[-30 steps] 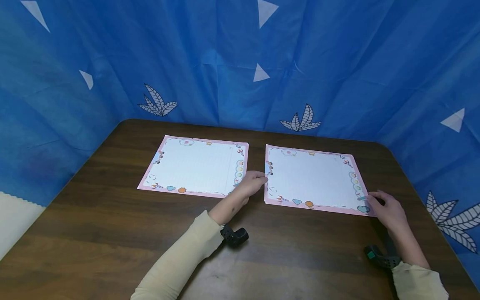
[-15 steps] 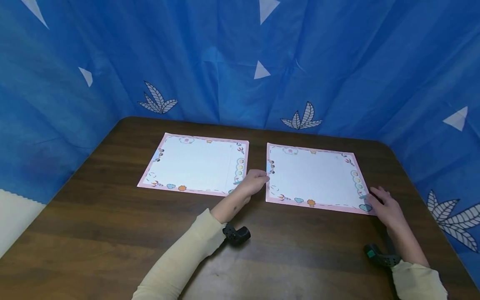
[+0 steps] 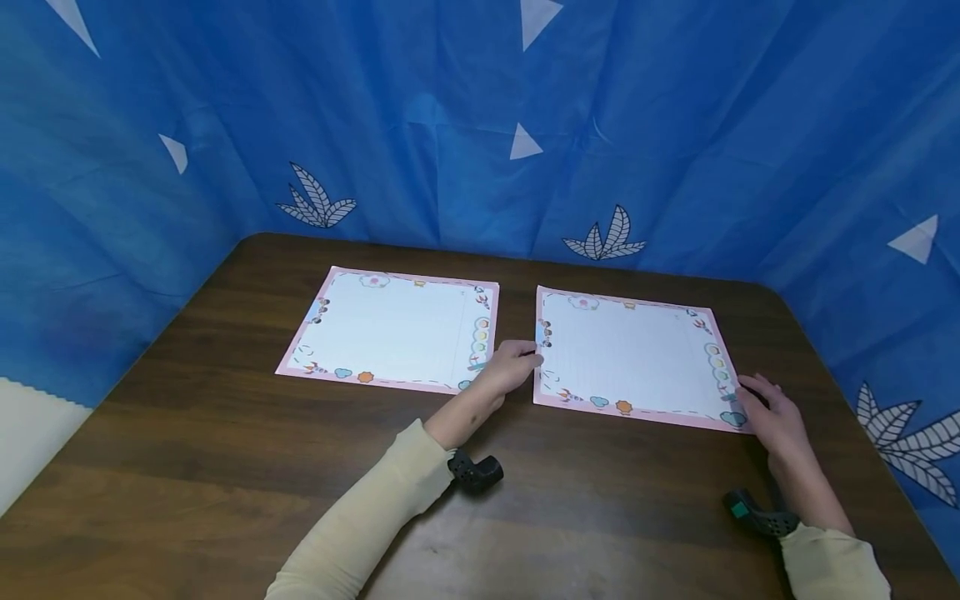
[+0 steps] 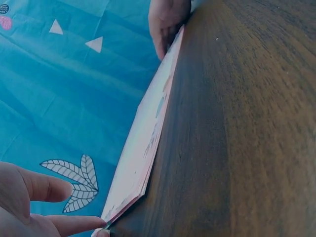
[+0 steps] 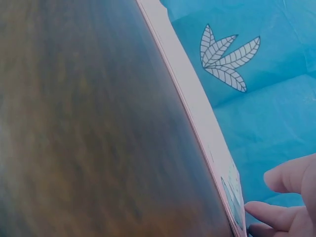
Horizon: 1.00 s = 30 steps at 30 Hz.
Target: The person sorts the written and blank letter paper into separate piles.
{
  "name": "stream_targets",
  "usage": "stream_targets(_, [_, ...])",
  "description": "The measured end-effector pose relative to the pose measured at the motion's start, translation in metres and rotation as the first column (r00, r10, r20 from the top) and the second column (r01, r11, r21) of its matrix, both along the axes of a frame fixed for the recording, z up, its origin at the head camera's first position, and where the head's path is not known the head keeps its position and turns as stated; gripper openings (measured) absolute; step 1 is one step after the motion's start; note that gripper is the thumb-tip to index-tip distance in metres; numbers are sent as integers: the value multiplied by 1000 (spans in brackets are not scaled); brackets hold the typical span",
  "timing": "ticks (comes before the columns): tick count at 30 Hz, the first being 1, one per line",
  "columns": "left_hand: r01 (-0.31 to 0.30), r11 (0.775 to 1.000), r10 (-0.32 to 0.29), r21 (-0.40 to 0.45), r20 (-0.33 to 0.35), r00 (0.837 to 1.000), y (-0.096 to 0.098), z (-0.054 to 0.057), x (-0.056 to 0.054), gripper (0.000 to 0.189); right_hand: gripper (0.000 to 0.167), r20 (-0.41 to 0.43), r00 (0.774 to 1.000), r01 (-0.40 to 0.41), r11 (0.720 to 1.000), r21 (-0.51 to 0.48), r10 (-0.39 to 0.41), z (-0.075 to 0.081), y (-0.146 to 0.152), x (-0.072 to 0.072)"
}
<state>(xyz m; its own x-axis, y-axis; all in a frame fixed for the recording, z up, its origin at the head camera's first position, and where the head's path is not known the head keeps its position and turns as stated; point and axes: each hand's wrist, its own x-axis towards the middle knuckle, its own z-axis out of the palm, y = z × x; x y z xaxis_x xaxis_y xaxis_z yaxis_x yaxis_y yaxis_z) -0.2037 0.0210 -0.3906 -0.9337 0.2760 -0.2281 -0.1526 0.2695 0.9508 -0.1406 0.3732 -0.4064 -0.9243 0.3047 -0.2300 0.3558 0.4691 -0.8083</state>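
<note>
Two stacks of white paper with pink cartoon borders lie flat side by side. At the left edge of the right-hand paper stack (image 3: 630,354), my left hand (image 3: 512,367) touches the side with its fingertips. In the left wrist view, its thumb (image 4: 52,188) stands apart from the sheets while a straight finger (image 4: 81,223) meets their edge. My right hand (image 3: 776,417) touches the same stack's right edge near the front corner. The right wrist view shows that thumb (image 5: 286,177) held off and a finger (image 5: 269,213) against the edge. Part of the left paper stack (image 3: 397,329) is hidden behind my left hand.
The papers lie on a dark brown wooden table (image 3: 247,483). Behind and beside it hangs a blue curtain (image 3: 420,108) with white triangles and leaf prints. Each wrist wears a black camera mount, the left camera (image 3: 478,473) and the right camera (image 3: 761,515).
The head view shifts slightly. Both hands stay at the opposite side edges of the right-hand paper stack, with only slight finger movement at the right hand.
</note>
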Motion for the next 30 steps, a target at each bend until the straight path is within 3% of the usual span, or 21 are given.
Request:
stream_targets(9, [-8, 999, 8, -32, -13, 1000, 1, -2, 3, 44, 65, -16, 997, 71, 997, -36, -71, -3, -2, 2])
stream_targets(18, [-7, 998, 4, -60, -49, 999, 2, -4, 5, 46, 66, -43, 998, 55, 998, -15, -56, -1, -6, 4])
stream_targets(24, [2, 998, -7, -55, -93, 996, 3, -2, 5, 43, 68, -25, 998, -46, 991, 123, 49, 5, -12, 5])
stream_targets(30, [17, 992, -41, -122, -195, 980, 4, -4, 4, 26, 70, 3, 993, -118, 972, 203, 120, 5, -15, 7])
